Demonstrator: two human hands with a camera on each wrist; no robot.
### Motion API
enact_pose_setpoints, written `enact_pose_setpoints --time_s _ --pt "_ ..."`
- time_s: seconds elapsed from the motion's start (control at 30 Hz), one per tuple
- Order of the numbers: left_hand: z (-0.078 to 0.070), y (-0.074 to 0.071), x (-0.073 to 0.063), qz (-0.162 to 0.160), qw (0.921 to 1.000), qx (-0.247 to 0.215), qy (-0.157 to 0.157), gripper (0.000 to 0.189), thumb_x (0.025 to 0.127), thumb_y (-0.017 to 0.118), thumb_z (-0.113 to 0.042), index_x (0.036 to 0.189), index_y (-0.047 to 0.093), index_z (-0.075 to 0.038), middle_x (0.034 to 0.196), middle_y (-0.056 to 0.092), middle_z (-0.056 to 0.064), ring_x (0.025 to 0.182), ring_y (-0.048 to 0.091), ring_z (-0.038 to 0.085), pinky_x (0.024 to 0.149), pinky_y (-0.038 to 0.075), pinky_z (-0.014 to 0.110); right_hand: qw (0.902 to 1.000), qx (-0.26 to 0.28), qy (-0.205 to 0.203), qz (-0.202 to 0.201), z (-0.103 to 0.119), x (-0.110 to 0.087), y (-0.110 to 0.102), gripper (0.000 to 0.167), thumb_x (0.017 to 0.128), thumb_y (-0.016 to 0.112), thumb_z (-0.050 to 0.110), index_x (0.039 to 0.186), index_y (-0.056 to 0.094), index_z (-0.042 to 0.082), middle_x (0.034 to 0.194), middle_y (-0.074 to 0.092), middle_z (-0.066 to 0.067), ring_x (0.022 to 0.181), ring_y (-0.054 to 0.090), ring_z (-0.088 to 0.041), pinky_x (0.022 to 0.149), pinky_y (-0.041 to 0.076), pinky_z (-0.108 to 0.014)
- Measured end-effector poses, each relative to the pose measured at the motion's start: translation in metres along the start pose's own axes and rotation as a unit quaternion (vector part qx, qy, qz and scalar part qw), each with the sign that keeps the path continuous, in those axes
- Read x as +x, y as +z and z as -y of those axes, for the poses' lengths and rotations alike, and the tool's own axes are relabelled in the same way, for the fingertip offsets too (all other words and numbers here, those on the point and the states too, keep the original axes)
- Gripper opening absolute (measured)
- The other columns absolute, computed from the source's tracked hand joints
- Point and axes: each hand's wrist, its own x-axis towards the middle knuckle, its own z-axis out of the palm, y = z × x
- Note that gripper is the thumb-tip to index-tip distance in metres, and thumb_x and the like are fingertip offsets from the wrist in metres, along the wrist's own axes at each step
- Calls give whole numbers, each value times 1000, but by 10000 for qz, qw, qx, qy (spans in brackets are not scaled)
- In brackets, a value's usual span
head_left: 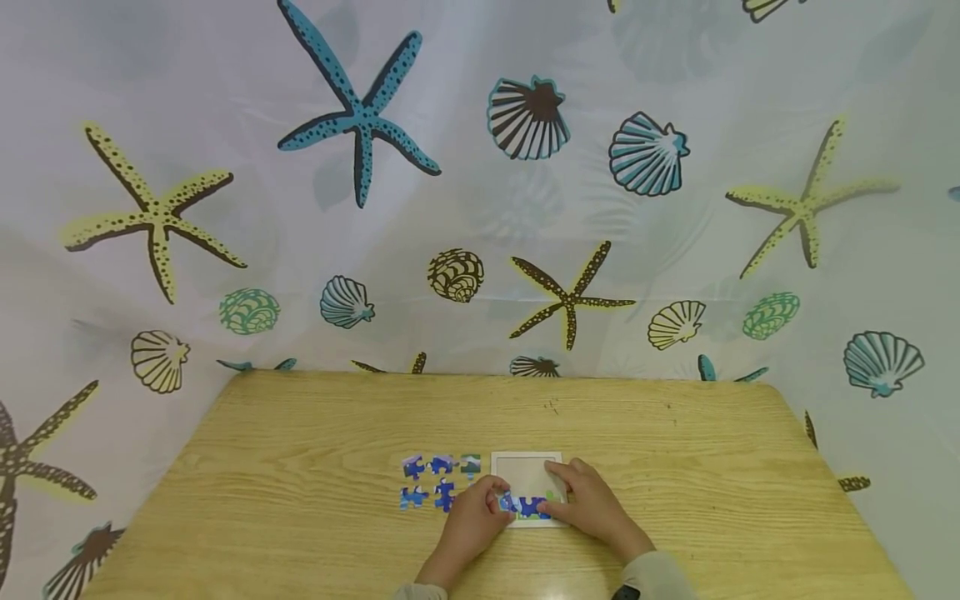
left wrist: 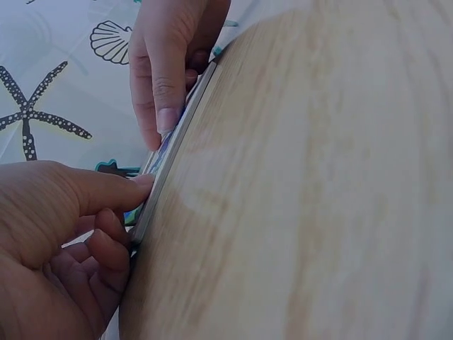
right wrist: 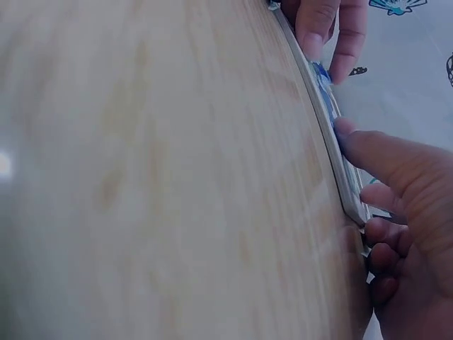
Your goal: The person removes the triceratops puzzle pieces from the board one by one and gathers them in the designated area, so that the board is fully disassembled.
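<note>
A shallow white-rimmed puzzle tray lies on the table with blue puzzle pieces along its near side. At its lower left corner my left hand pinches a blue-and-white puzzle piece between thumb and index finger, its other fingers curled beneath. Over the right rim lies my right hand: the thumb presses near the right end of the piece row, and the index finger reaches to the upper right of the tray. In the right wrist view, that hand's lower fingers are bent beside the tray's outer edge.
Left of the tray, several loose pieces lie in two rows, among them a purple-blue piece and a green-grey piece. The wood-grain table extends around them. A curtain printed with shells and starfish hangs behind.
</note>
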Motion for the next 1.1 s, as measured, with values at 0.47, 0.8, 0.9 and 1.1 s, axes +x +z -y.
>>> enact_pose_setpoints --time_s 0.47,0.8,0.9,1.1 --pt "-3 5 -1 -278 9991 308 -58 34 73 77 -2 100 58 -12 74 41 1 62 37 12 53 32 23 9997 -10 174 172 -2 1 1 65 78 76 36 130 55 2 81 39 2 73 34 -12 62 31 -25" --pt "-1 8 1 -385 9987 258 196 30 74 74 1 94 56 -13 87 53 0 74 48 12 62 42 25 9998 -7 132 164 -3 1 1 65 78 76 37 129 56 2 81 38 3 73 34 -12 63 30 -25" --pt "3 6 1 -323 9992 -44 250 23 79 70 0 94 58 -12 86 56 -1 73 50 11 63 44 24 9998 -36 107 140 -3 1 2 64 78 76 36 128 56 1 81 38 3 73 34 -11 62 30 -25" --pt "13 -6 0 -114 9968 -784 -92 14 86 67 -11 99 60 -11 89 58 -1 72 52 12 60 46 23 9998 -41 125 150 -3 1 2 64 79 75 36 129 56 2 80 37 3 73 33 -12 62 29 -24"
